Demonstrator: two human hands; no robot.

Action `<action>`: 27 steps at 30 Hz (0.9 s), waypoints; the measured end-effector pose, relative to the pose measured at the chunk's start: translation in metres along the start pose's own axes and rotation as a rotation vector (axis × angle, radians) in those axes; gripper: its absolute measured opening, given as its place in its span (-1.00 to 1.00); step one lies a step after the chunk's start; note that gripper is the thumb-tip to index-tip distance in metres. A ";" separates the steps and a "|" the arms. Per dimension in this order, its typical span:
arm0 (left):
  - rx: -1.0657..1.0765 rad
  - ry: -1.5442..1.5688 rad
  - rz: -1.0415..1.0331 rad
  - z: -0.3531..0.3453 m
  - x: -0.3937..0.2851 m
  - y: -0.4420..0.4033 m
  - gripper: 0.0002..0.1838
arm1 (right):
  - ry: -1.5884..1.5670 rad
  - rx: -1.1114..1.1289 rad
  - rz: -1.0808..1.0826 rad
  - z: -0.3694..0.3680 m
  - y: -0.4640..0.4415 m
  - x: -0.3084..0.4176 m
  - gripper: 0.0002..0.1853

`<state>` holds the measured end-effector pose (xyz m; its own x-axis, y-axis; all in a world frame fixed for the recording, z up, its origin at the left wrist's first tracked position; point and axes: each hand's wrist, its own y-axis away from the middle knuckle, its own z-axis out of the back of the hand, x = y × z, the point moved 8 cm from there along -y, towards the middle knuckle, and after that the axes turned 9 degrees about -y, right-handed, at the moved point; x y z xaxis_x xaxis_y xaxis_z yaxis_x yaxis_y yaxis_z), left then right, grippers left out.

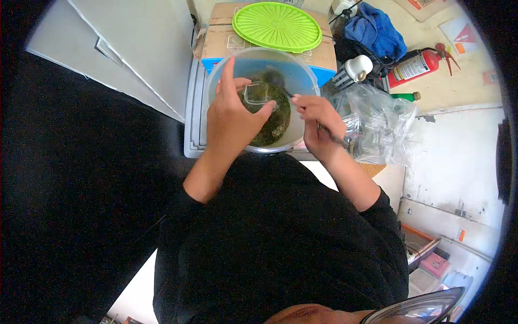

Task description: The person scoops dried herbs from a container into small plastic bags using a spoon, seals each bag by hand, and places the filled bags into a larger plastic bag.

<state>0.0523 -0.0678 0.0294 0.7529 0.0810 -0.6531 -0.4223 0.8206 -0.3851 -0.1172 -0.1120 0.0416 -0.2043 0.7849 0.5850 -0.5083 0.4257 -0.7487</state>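
A large translucent tub (308,81) holds a dark green, leafy-looking mass (278,121). Over its opening, my left hand (232,116) grips a small clear plastic container (257,93) between thumb and fingers. My right hand (322,121) is at the tub's right rim, closed around a dark, thin handle (333,137). The handle belongs to a utensil whose blurred head (274,77) is inside the tub, just beyond the small container.
A green ribbed lid (277,26) lies on a cardboard box (220,29) behind the tub. To the right are clear plastic bags (377,121), a white-topped container (356,69), a blue cloth (375,33) and a red fire extinguisher (414,69). A grey panel stands left.
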 end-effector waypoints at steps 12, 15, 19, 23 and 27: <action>0.045 0.347 0.082 -0.004 -0.017 0.005 -0.23 | -0.083 0.130 -0.684 -0.027 -0.001 -0.026 -0.58; 0.248 0.787 0.278 -0.032 -0.009 0.012 -0.54 | -0.296 0.067 -0.788 -0.015 0.003 -0.028 -0.62; 0.215 0.834 0.304 -0.040 -0.026 0.018 -0.78 | -0.449 -0.162 -0.748 0.019 0.011 -0.029 -0.78; 0.124 0.872 0.177 -0.042 -0.048 0.024 -0.85 | -0.736 -0.390 -0.739 0.044 0.019 -0.022 -0.87; 0.077 0.984 0.074 -0.047 -0.076 0.028 -0.90 | -0.842 -0.480 -0.701 0.063 0.027 -0.014 -0.88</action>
<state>-0.0404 -0.0777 0.0373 -0.0437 -0.3439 -0.9380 -0.3909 0.8699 -0.3008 -0.1808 -0.1393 0.0327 -0.5824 -0.1508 0.7988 -0.3999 0.9087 -0.1200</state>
